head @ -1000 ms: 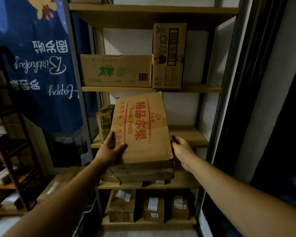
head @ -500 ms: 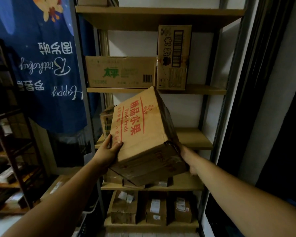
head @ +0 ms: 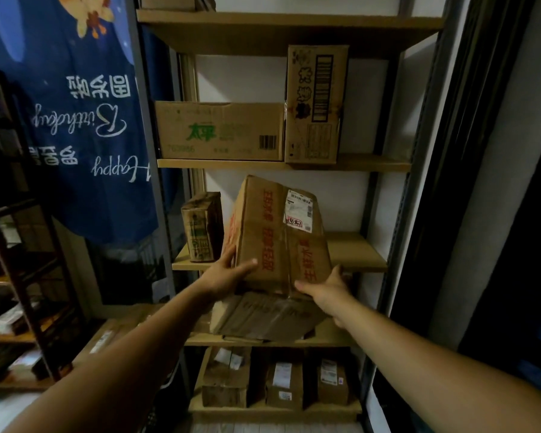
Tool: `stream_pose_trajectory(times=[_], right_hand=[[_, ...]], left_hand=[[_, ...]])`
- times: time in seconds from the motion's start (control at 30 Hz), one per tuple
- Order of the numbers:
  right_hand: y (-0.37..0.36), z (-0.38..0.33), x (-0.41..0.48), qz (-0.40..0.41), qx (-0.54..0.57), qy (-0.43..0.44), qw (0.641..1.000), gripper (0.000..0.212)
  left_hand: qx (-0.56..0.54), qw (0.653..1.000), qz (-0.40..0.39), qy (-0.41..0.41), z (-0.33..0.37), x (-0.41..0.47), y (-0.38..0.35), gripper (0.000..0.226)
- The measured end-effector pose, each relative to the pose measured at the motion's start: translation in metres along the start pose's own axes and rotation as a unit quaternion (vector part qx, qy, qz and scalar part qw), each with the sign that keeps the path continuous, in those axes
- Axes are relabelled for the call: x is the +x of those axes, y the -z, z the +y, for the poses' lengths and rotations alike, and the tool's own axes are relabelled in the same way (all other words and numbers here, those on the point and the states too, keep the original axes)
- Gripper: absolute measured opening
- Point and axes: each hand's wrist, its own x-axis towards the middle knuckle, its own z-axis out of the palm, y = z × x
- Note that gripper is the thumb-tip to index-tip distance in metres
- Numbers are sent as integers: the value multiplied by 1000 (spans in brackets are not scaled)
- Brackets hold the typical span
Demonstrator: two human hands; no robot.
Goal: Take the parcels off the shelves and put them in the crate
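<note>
Both hands clasp a tilted carton with red lettering (head: pixel 278 239), the left hand (head: pixel 231 271) at its lower left corner, the right hand (head: pixel 327 287) at its lower right, thumbs on the front face. It is in front of the middle shelf (head: pixel 356 251), over a flatter box (head: pixel 263 318); whether they touch is unclear. A worn small carton (head: pixel 202 228) stands just left. Above sit a green-printed box (head: pixel 219 131) and an upright barcoded box (head: pixel 316 104); three small parcels (head: pixel 283 385) sit dim below. A blue banner (head: pixel 75 120) is cut off at the left
</note>
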Motion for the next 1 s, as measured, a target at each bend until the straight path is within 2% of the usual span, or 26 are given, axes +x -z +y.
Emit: stream_pose_trajectory(times=[0.1, 0.2, 0.27, 0.4, 0.7, 1.0], right_hand=[[1, 3, 0, 15, -5, 13, 1000, 124], [0, 7, -3, 15, 13, 30, 999, 96], [2, 10, -9, 24, 28, 46, 998, 86], [7, 14, -23, 16, 42, 78, 996, 86], [12, 14, -48, 24, 103, 135, 985, 83], [14, 30, -78, 18, 128, 188, 974, 79]], left_hand=[[-4, 1000, -12, 2, -13, -1, 0, 86], [-53, 999, -9, 2, -22, -5, -2, 93], [-78, 997, -7, 2, -27, -7, -3, 93], [-74, 997, 1, -8, -35, -12, -6, 91], [-95, 990, -1, -106, -44, -22, -9, 100], [-93, 987, 12, -132, -57, -47, -8, 99]])
